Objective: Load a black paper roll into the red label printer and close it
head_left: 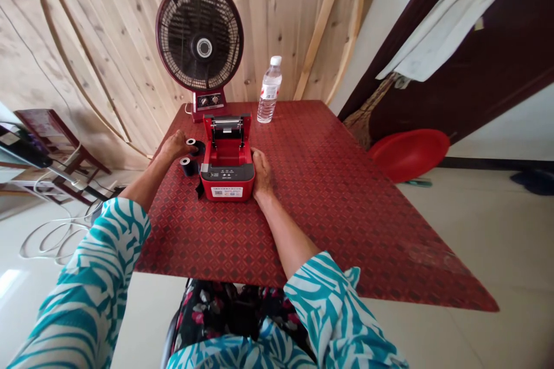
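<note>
A small red printer (227, 170) with its lid raised stands on the red patterned table (329, 196). My right hand (261, 173) rests against the printer's right side, fingers curled along it. My left hand (176, 145) lies to the left of the printer, closed around a black roll (193, 143) with a white core. A second black roll (187, 165) sits on the table just in front of that hand, close to the printer's left side.
A dark red table fan (199, 40) stands at the table's far edge, and a clear water bottle (269, 91) to its right. A red basin (409, 153) lies on the floor right of the table. Cables (47, 239) and a wooden stool (52, 132) are at left.
</note>
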A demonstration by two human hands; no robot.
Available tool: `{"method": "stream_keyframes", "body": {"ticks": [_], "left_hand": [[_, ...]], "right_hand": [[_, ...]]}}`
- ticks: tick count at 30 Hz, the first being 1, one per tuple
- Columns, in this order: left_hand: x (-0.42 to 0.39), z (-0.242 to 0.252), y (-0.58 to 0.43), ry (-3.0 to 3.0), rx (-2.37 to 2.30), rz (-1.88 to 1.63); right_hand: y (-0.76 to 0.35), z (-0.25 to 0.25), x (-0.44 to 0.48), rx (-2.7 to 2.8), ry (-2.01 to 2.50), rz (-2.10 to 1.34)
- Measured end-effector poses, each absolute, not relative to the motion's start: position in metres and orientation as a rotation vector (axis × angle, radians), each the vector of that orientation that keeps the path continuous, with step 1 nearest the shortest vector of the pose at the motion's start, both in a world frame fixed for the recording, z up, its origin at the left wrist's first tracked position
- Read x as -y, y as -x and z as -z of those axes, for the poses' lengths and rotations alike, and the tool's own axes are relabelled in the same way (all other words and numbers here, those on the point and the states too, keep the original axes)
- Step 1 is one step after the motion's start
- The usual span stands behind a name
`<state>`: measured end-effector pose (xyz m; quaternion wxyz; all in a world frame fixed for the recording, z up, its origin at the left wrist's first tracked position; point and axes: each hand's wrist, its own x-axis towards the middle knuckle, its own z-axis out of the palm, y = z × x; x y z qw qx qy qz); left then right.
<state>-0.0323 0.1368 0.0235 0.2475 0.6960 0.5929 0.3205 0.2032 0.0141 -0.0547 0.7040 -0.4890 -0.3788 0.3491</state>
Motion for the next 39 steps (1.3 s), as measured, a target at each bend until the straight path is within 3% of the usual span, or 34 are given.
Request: {"method": "stream_keyframes", "body": {"ticks": [9, 16, 23, 30, 39], "left_hand": [[-0.075, -0.021, 0.075, -1.387, -1.281, -1.011], [-0.04, 0.0, 0.068, -1.649, -1.184, -0.896], [-0.031, -0.027, 0.07, -1.55, -1.036, -1.167], [-0.036, -0.091, 0.019, -2.046, -0.831, -0.818], [-0.072, -0.087, -0.047, -2.492, -0.938, -0.088]], "right_hand": [[-0.202, 0.056, -0.016, 0.818, 1.04, -0.79], [-0.201, 0.054, -0.017, 0.791, 1.046, -0.777], [-0.2, 0.057, -0.019, 0.757, 0.982, -0.83], [-0.2, 0.066, -0.028, 0.764, 0.962, -0.831], [-0.198, 0.057, -0.026, 0.771, 1.022, -0.796]]}}
